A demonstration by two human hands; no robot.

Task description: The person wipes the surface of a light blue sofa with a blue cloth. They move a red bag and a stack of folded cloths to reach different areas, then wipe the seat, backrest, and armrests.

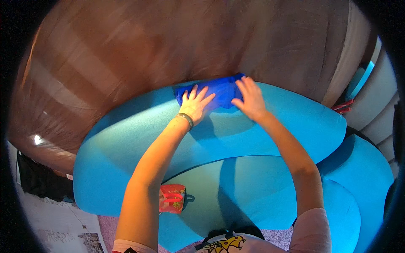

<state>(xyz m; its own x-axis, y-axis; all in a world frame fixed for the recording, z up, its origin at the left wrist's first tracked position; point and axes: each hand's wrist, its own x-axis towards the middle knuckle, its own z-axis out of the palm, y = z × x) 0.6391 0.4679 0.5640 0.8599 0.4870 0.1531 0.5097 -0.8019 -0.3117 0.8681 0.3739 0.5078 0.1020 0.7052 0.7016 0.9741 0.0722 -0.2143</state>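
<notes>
A piece of blue fabric, folded into a rough rectangle, lies on top of the backrest of a turquoise sofa, against a brown draped covering. On the fabric's left part rests my left hand, palm down with fingers spread and a dark bangle at its wrist. My right hand is at the fabric's right end, thumb and fingers apart, and does not grip it; whether it touches the cloth is hard to tell.
The brown covering rises beyond the backrest. A small red patterned bag with handles sits on the seat, beside my left forearm. Red handles show at the backrest's right end. Dark fabric hangs at the far left.
</notes>
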